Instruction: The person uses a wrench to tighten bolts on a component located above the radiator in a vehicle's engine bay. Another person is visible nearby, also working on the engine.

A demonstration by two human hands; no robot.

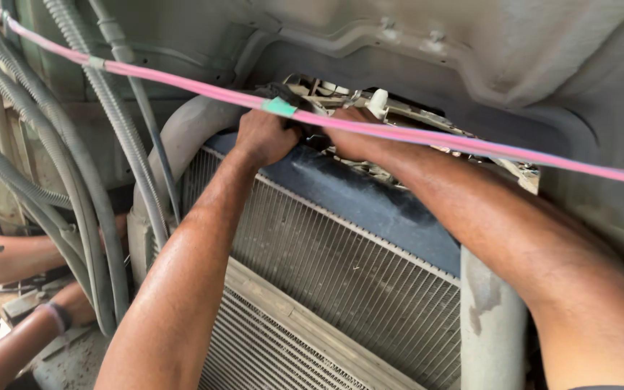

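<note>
Both my arms reach up over a finned radiator [341, 282] with a dark blue top tank [370, 198]. My left hand [263, 137] is curled around something dark at the tank's upper edge, just below a pink cable [427, 137] with a green tape band [279, 107]. My right hand [352, 137] goes into the gap behind the tank under the grey body panel [471, 50]; its fingers are hidden among white and tan parts [378, 102].
Grey corrugated hoses [74, 159] hang at the left. A grey pipe [492, 325] stands at the radiator's right side. Another person's arms [16, 253] and a hand with a wristband [59, 314] work at the lower left.
</note>
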